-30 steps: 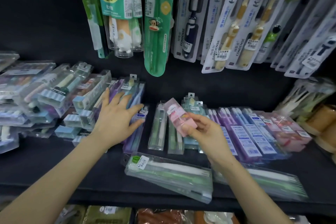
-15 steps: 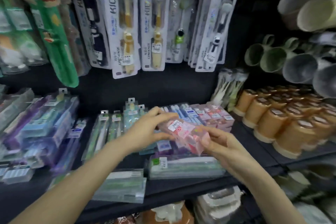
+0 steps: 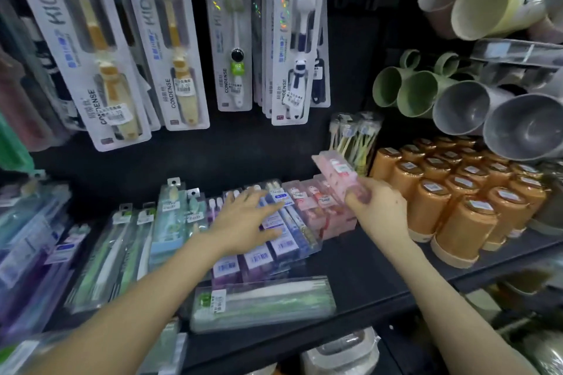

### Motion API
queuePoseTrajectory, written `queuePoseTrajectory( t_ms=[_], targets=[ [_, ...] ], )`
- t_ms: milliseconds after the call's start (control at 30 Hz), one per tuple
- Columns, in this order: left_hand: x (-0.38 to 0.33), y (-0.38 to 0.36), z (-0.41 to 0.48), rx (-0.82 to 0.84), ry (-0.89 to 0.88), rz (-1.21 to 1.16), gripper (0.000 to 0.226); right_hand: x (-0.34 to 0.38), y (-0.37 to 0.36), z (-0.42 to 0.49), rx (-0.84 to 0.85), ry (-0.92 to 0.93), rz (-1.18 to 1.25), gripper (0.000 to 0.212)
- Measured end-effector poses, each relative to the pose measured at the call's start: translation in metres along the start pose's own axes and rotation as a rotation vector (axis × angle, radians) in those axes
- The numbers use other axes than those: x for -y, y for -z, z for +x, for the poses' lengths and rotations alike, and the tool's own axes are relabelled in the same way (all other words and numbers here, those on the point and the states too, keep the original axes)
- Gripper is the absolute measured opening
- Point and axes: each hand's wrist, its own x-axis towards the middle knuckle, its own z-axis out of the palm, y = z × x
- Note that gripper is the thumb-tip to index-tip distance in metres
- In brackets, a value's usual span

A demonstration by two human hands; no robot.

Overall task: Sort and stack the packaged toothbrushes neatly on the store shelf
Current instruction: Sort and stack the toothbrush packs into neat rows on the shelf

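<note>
Right hand [image 3: 377, 210] grips a pink toothbrush pack [image 3: 334, 172] by its near end, fingers curled round it, thumb side up. The pack is lifted off the shelf [image 3: 365, 280], tilted, its far end pointing up and away, just above the row of pink packs [image 3: 316, 207] lying on the shelf. Left hand [image 3: 245, 222] is open and palm down, fingers straight and spread, resting flat on the blue and purple packs [image 3: 285, 242] just left of the pink row; it holds nothing. A clear pack with green brushes [image 3: 274, 301] lies crosswise at the shelf's front edge, near the left forearm. More green and pale blue packs [image 3: 166, 222] lie further left, blurred. Orange lidded cups [image 3: 457, 204] stand packed together right of the pink row. Kids toothbrush cards [image 3: 179, 39] hang on the back wall above, and green mugs [image 3: 405, 91] and grey mugs [image 3: 493, 119] lie on their sides, mouths out, at upper right.
</note>
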Motion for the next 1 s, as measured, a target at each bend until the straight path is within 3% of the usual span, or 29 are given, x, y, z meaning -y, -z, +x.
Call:
queuePoseTrajectory(
  t_ms=[233, 333, 400, 500, 567, 667, 767, 933, 1000],
  targets=[
    [0.008, -0.016, -0.011, 0.023, 0.022, -0.054, 0.057, -0.014, -0.041, 0.022, 0.188, -0.055, -0.310, 0.028],
    [0.019, -0.012, -0.033, -0.095, 0.055, -0.047, 0.049, 0.010, -0.043, 0.009, 0.043, 0.051, -0.366, 0.036],
    [0.037, -0.006, -0.060, -0.257, 0.107, -0.001, 0.037, 0.047, -0.048, -0.011, 0.046, 0.122, -0.152, 0.033],
    [0.084, -0.001, -0.115, -0.613, 0.227, 0.168, 0.016, 0.112, -0.062, -0.052, 0.234, 0.211, 0.245, 0.024],
    [0.120, 0.002, -0.158, -0.614, 0.429, 0.247, 0.022, 0.153, -0.080, -0.076, 0.386, 0.272, 0.412, 0.025],
    [0.158, 0.005, -0.209, -0.470, 0.680, 0.293, 0.030, 0.209, -0.117, -0.099, 0.642, 0.290, 0.510, 0.032],
    [0.173, 0.003, -0.225, -0.411, 0.643, 0.269, 0.045, 0.253, -0.154, -0.113, 0.808, 0.174, 0.602, 0.036],
    [0.182, 0.013, -0.224, -0.548, 0.636, 0.142, 0.032, 0.308, -0.197, -0.122, 0.990, -0.286, 0.980, 0.046],
    [0.191, 0.014, -0.232, -0.608, 0.624, 0.114, 0.027, 0.326, -0.206, -0.123, 1.053, -0.339, 1.026, 0.053]
  ],
)
